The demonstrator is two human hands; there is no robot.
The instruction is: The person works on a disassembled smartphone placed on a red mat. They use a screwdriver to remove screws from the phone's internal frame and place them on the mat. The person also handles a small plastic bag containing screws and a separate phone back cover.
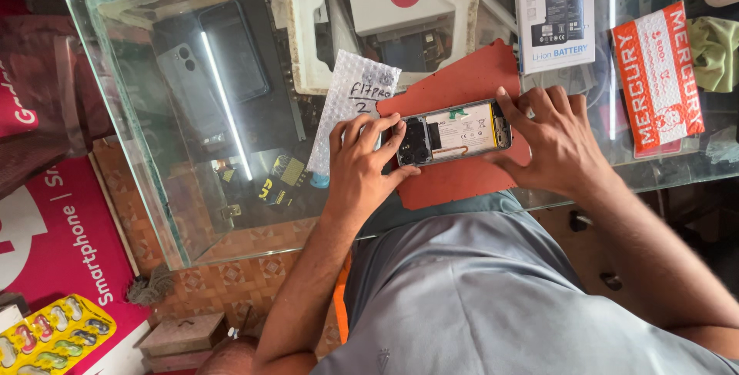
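An opened smartphone with its back cover off lies on a red-brown mat on a glass counter. Its white battery and circuit boards show. My left hand presses its fingertips on the phone's left end. My right hand holds the phone's right end, thumb under the lower edge and fingers on the top corner.
A bubble-wrap pouch with a white label lies left of the mat. Behind it sits a white rectangular frame, a battery box and an orange-and-white packet. Phones show under the glass. A yellow blister pack lies lower left.
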